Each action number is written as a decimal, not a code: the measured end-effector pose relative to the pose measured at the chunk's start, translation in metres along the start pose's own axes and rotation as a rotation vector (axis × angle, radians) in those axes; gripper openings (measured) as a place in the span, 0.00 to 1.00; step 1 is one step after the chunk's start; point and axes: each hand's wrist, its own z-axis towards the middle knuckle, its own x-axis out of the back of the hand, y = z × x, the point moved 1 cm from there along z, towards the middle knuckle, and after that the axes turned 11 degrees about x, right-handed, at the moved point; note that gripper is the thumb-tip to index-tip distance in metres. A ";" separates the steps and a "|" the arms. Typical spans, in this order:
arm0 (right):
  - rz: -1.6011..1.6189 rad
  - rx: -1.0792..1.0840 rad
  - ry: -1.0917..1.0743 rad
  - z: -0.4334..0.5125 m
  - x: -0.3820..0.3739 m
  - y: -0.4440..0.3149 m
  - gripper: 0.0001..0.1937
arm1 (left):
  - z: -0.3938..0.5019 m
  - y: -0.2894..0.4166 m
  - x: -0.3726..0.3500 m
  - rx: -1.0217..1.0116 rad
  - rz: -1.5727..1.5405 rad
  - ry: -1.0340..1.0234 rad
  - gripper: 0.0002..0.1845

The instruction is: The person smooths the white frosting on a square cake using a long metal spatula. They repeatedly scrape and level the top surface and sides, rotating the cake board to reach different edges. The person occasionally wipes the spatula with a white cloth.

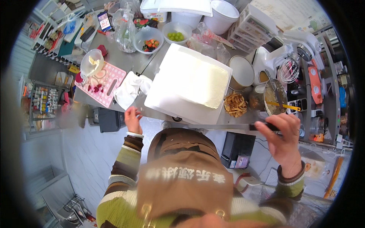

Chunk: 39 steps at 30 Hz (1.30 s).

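My right hand [281, 136] holds a long knife [222, 126] by its dark handle, the blade lying level along the table's front edge, pointing left. My left hand [133, 119] is raised at the table edge with fingers loosely bent and nothing in it, just below a crumpled white cloth [129, 89]. Between the hands, farther back, a pale cream-covered rectangular slab [209, 82], apparently a cake, lies on a white board or tray [171, 99]. Brown trimmings [235, 105] are piled right of it.
Left stands a pink cutting board [114, 72] with petals and a plastic bowl [92, 62]. Behind are bowls of cut strawberries [148, 41] and green grapes [176, 32]. At right are a round metal tin [241, 72], a mixing bowl with a yellow-handled tool [285, 106] and a stand mixer [265, 61].
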 end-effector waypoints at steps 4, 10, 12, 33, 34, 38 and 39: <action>0.122 -0.649 0.485 -0.066 -0.046 -0.017 0.18 | 0.074 0.002 0.047 -0.246 0.165 0.313 0.22; -0.170 -1.271 0.682 -0.159 -0.181 -0.062 0.22 | 0.150 -0.016 0.078 -0.126 0.290 0.149 0.33; -0.211 -1.307 0.673 -0.165 -0.219 -0.072 0.23 | 0.168 -0.021 0.080 -0.100 0.236 0.111 0.33; 0.238 -1.106 0.754 -0.069 -0.206 -0.217 0.22 | 0.049 0.122 0.018 0.365 -0.367 -0.845 0.26; 0.517 -1.010 0.957 -0.034 -0.200 -0.213 0.21 | 0.040 0.127 0.017 0.331 -0.361 -0.905 0.26; 1.306 -0.606 0.683 0.103 -0.207 -0.185 0.20 | 0.005 0.144 0.015 0.202 -0.278 -1.102 0.29; 1.483 -0.536 0.735 0.150 -0.222 -0.183 0.18 | -0.001 0.146 0.017 0.185 -0.252 -1.059 0.29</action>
